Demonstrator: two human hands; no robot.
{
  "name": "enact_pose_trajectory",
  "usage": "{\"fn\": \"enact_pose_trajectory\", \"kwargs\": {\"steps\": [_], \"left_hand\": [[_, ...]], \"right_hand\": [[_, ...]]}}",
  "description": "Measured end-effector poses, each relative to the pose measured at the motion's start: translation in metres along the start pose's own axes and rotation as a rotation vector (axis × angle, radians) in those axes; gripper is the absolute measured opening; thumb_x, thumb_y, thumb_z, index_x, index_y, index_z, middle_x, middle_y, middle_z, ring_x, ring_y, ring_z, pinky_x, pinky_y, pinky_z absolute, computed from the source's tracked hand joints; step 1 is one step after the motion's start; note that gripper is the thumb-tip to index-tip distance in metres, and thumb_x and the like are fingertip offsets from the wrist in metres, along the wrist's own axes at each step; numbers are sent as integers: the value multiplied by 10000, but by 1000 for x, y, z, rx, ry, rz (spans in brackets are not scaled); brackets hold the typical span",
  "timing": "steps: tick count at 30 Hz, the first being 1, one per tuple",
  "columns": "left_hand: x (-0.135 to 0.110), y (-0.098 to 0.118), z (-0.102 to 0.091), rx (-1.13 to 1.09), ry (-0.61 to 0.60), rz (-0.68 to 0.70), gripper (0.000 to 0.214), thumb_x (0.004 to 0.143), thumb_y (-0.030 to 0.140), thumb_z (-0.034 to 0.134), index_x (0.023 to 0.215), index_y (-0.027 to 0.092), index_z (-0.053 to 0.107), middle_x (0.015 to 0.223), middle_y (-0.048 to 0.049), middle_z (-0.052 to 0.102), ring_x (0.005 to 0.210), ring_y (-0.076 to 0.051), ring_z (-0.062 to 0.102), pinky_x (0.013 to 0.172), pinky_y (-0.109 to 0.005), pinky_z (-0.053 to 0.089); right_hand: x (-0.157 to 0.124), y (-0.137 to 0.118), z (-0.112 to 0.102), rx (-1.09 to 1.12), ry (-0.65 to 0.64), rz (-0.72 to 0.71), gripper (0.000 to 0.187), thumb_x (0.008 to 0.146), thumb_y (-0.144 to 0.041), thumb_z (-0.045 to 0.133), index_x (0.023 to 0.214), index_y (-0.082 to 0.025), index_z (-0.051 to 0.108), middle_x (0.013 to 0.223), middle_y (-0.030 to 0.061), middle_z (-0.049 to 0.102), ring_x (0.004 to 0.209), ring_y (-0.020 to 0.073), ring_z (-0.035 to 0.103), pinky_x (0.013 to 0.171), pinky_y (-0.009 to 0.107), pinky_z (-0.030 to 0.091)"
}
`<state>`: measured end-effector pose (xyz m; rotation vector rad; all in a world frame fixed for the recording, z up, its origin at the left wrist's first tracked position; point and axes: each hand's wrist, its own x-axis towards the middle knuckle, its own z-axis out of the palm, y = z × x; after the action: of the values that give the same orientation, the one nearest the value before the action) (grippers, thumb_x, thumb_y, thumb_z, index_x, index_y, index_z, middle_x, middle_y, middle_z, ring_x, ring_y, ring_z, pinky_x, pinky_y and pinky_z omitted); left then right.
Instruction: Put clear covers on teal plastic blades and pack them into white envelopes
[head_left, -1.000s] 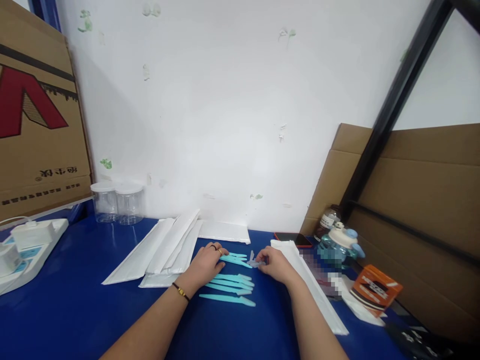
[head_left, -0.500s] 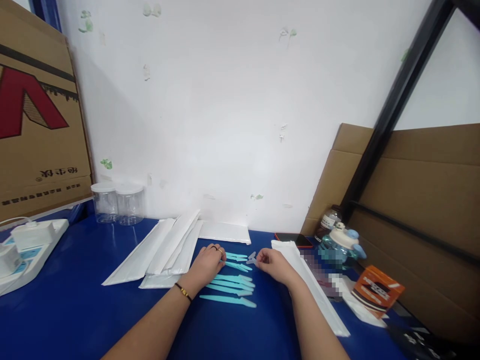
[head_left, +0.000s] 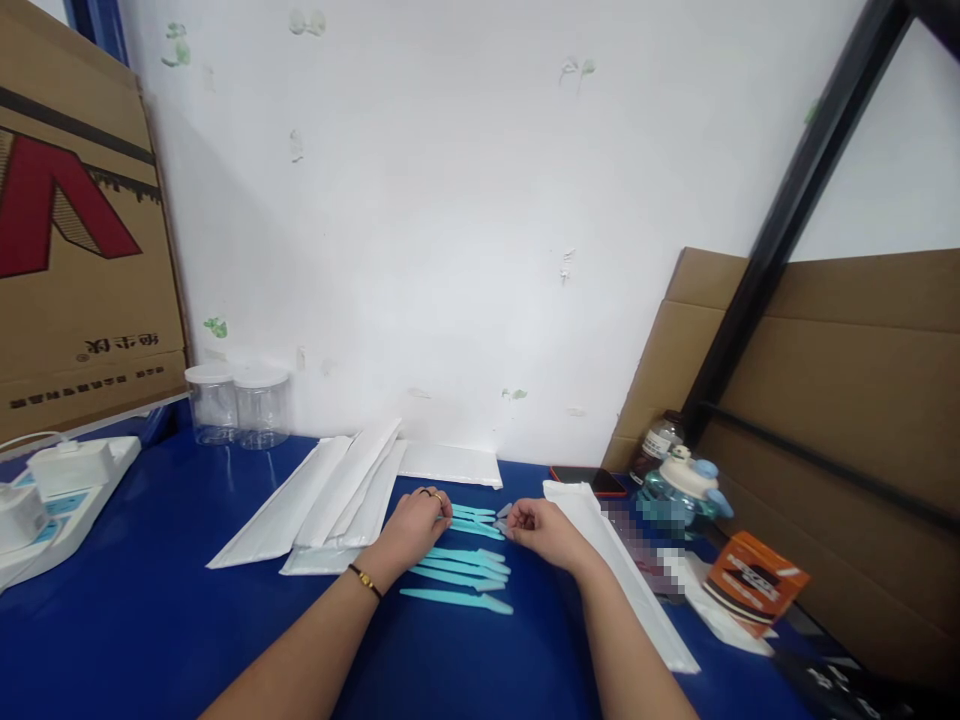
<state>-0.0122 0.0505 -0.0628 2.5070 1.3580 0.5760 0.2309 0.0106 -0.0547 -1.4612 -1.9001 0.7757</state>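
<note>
Several turquoise eyebrow razors (head_left: 461, 600) lie side by side on the blue table, their blade ends to the right. My left hand (head_left: 417, 525), with a ring and a bracelet, has its fingers closed on the handle end of an eyebrow razor (head_left: 476, 527) in the upper part of the row. Opposite it, my right hand (head_left: 546, 528) pinches a small clear blade cap (head_left: 501, 525) at that razor's tip. Another clear cap (head_left: 503, 510) sits just behind. My fingers partly hide both the handle and the cap.
White padded envelopes (head_left: 319, 505) are piled on the left, with one more envelope (head_left: 622, 575) on the right. Around the edges are clear jars (head_left: 262, 410), a power strip (head_left: 90, 520), a phone (head_left: 589, 480), a teal bottle (head_left: 667, 500) and an orange box (head_left: 757, 580).
My right hand has moved slightly left, bringing the clear cap up against the razor's tip. The razor in my left hand now lies straighter beside its neighbour.
</note>
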Motion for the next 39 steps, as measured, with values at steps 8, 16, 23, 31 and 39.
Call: {"fn": "enact_pose_trajectory", "kwargs": {"steps": [8, 16, 23, 31, 39], "left_hand": [[-3, 10, -5, -37, -25, 30, 114, 799, 251, 495, 836, 210, 594, 897, -24, 626, 909, -183, 544, 792, -299, 361], [-9, 14, -14, -126, -180, 56, 125, 723, 255, 512, 752, 220, 629, 740, 21, 650, 702, -126, 576, 674, -219, 384], [-9, 13, -14, -109, -166, 58, 172, 776, 316, 482, 782, 222, 626, 764, 11, 645, 752, -146, 581, 718, -238, 386], [-4, 1, -5, 76, -39, 48, 106, 790, 258, 528, 814, 237, 629, 877, -28, 621, 908, -206, 538, 765, -309, 342], [-2, 3, -4, 28, -71, -26, 105, 775, 235, 534, 729, 234, 629, 826, -5, 637, 886, -198, 545, 721, -293, 339]], "right_hand": [[2, -6, 10, 54, -30, -21, 66, 671, -211, 624, 723, -172, 638, 601, -16, 577, 557, 111, 491, 540, 220, 382], [1, -3, 4, -38, -2, -37, 139, 736, -268, 577, 784, -173, 668, 653, 5, 594, 591, 129, 508, 551, 229, 386], [6, 13, 3, -314, 151, -42, 167, 713, -150, 550, 819, -203, 669, 789, 15, 572, 665, 136, 526, 622, 242, 398], [7, 9, 9, -469, 124, -83, 75, 716, -155, 557, 677, -187, 613, 778, 25, 557, 667, 134, 530, 610, 236, 372], [4, 9, 4, -447, 140, -72, 92, 635, -95, 532, 640, -181, 563, 757, 18, 568, 623, 117, 501, 569, 216, 346]]}}
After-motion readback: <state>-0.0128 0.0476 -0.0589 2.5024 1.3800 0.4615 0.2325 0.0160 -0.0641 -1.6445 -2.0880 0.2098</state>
